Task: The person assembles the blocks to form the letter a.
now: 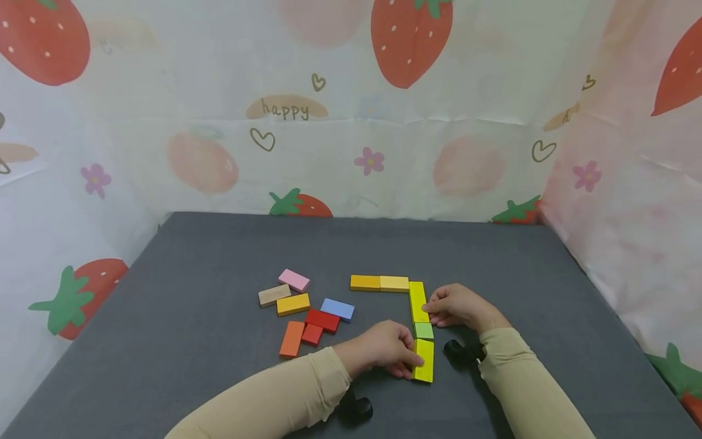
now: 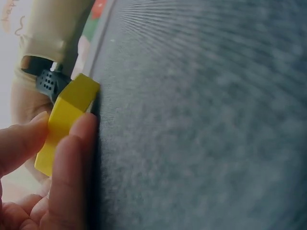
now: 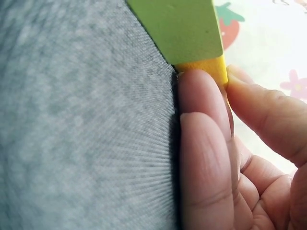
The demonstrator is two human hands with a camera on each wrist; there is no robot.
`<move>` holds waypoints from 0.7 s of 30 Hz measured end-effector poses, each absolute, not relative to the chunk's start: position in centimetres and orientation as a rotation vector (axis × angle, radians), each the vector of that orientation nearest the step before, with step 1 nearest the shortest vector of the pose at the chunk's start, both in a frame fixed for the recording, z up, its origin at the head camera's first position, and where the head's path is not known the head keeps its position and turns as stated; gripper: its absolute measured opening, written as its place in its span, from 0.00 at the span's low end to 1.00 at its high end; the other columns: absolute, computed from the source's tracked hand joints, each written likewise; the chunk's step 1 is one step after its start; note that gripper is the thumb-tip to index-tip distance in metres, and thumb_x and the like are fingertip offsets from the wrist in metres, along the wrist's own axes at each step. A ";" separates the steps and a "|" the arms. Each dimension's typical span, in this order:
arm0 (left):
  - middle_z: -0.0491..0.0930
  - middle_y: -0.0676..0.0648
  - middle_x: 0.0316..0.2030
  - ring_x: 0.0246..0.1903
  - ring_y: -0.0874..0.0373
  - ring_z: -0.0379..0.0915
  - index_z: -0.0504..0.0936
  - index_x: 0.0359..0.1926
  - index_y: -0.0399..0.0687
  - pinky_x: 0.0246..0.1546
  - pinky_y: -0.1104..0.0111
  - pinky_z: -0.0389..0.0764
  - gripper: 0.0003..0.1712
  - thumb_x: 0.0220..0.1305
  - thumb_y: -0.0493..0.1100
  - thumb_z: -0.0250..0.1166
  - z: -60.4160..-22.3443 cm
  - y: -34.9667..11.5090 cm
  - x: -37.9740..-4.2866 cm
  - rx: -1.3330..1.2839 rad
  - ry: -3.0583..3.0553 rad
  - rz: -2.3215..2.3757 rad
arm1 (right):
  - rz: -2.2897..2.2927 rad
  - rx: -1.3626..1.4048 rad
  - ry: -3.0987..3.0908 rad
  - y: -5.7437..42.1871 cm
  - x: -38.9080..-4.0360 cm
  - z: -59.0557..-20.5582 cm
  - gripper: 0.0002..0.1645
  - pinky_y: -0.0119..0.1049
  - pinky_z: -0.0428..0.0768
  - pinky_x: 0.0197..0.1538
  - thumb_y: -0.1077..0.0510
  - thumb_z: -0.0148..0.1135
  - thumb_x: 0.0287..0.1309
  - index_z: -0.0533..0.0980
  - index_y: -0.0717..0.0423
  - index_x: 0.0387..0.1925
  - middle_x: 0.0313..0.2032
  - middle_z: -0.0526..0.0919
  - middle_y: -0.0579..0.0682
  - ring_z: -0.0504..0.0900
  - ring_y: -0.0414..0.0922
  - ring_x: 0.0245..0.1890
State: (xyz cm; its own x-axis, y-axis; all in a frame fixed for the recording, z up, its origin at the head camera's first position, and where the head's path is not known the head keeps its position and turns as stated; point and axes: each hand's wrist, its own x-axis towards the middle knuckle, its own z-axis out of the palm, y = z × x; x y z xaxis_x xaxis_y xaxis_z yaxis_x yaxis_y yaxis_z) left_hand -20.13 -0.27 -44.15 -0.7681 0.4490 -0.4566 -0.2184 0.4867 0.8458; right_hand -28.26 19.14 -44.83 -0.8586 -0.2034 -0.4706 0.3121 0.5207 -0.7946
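Note:
Wooden blocks lie in an angled line on the dark table. Its column has a long yellow block [image 1: 417, 299] on top, a small green block [image 1: 423, 330] below it, and another yellow block [image 1: 425, 369] nearest me. My left hand [image 1: 384, 347] pinches that nearest yellow block, thumb on one side and fingers along the other in the left wrist view. Thumb and fingers of my right hand [image 1: 463, 306] hold the upper yellow block at its right edge; in the right wrist view, the green block [image 3: 184, 31] stands just beyond the fingertips.
An orange-yellow block [image 1: 364, 283] and a pale yellow block [image 1: 394, 284] run left from the column's top. Further left, loose blocks include a pink block [image 1: 294, 280], a blue block [image 1: 337, 309], a red block [image 1: 322, 320] and an orange block [image 1: 292, 339]. A strawberry-print curtain [image 1: 340, 140] surrounds the table.

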 end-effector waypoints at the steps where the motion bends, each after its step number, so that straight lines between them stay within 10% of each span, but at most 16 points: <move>1: 0.81 0.46 0.24 0.20 0.57 0.79 0.77 0.28 0.45 0.22 0.71 0.77 0.10 0.49 0.43 0.70 -44.2 -0.3 -20.1 0.188 2.063 1.315 | -1.322 0.085 2.245 19.2 -28.3 -44.8 0.12 0.34 0.79 0.30 0.53 0.65 0.51 0.77 0.60 0.29 0.23 0.80 0.51 0.79 0.42 0.21; 21: 0.80 0.43 0.20 0.16 0.58 0.78 0.76 0.26 0.41 0.17 0.76 0.74 0.07 0.54 0.39 0.66 -44.4 0.4 -20.3 0.160 2.044 1.341 | -1.329 0.085 2.245 19.3 -28.5 -45.3 0.13 0.35 0.79 0.31 0.53 0.66 0.50 0.77 0.60 0.28 0.23 0.81 0.51 0.79 0.41 0.21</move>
State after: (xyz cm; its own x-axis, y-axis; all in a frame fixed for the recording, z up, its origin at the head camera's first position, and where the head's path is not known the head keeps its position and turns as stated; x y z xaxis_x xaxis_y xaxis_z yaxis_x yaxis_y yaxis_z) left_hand -20.33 0.42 -44.38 -0.7630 0.4453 -0.4686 -0.2526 0.4619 0.8502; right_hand -28.45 19.31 -45.26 -0.8603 -0.2058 -0.4664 0.3100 0.5152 -0.7990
